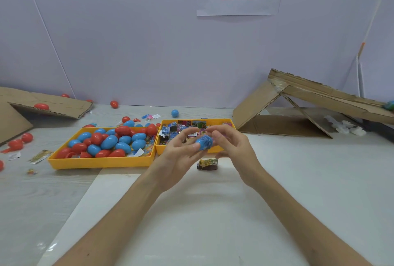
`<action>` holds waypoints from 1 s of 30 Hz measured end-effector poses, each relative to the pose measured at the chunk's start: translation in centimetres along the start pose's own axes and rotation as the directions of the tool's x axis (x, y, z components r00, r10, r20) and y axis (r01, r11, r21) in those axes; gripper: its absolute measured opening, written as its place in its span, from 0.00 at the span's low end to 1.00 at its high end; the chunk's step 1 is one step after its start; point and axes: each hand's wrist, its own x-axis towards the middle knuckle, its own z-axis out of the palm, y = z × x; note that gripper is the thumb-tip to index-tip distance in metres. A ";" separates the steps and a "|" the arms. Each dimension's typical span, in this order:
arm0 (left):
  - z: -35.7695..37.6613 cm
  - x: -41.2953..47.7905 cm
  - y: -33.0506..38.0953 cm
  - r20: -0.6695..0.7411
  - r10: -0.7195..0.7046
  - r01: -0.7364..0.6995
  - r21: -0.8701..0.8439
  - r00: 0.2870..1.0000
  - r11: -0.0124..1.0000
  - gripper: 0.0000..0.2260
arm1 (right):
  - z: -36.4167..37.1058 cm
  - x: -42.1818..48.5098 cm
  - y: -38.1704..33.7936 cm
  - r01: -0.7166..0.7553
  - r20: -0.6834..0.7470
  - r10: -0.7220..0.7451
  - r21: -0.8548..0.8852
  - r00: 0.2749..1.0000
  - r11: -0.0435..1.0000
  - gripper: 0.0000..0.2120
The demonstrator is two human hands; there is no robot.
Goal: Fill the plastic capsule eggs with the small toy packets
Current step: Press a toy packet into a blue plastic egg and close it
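Note:
A blue capsule egg half [205,142] is held in the air between both hands, just in front of the packet tray. My left hand [180,152] cradles it from the left, fingertips curled on it. My right hand [231,146] pinches it from the right; whether a packet is inside is hidden. A dark egg half with a yellow-green packet [207,164] in it stands on the table below my hands. The right yellow tray [213,149] holds several small toy packets [170,132]. The left yellow tray [100,162] is piled with blue and red eggs [108,142].
Loose red eggs [114,104] and a blue one [174,113] lie behind the trays; more red eggs [16,144] and stray packets [39,156] sit at the left. Folded cardboard [298,99] stands at the right, another cardboard piece [42,103] at the far left.

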 end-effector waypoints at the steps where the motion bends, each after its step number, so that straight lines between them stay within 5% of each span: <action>1: 0.0 0.0 0.0 0.010 0.005 -0.005 0.005 1.000 1.000 0.24 | 0.0 0.0 0.1 -0.008 -0.017 0.007 -0.017 1.000 1.000 0.15; 8: -0.1 0.2 -0.1 0.038 0.030 -0.034 0.098 0.999 0.995 0.23 | 0.2 0.1 0.3 -0.158 0.026 0.156 0.141 0.987 0.977 0.13; 15: -0.2 0.0 -0.2 0.060 0.016 -0.024 0.136 0.998 0.990 0.22 | 0.1 -0.1 0.1 -0.128 0.031 0.124 0.193 0.992 0.973 0.06; 19: -0.1 0.0 -0.1 0.071 0.006 -0.014 0.115 0.997 0.993 0.29 | 0.1 -0.1 0.2 -0.116 0.016 0.115 0.164 0.993 0.980 0.08; 23: 0.0 0.0 -0.1 0.048 0.010 -0.017 0.149 0.999 0.989 0.22 | 0.1 -0.2 0.2 -0.116 0.019 0.115 0.163 0.993 0.980 0.09; 26: 0.1 -0.1 0.0 0.042 0.006 -0.010 0.094 0.999 0.996 0.27 | 0.2 0.0 0.2 -0.121 0.008 0.122 0.177 0.993 0.977 0.11; 30: 0.4 -0.3 0.0 0.037 0.023 -0.023 0.002 0.999 1.000 0.11 | 0.3 0.1 0.3 -0.153 -0.009 0.158 0.206 0.987 0.967 0.10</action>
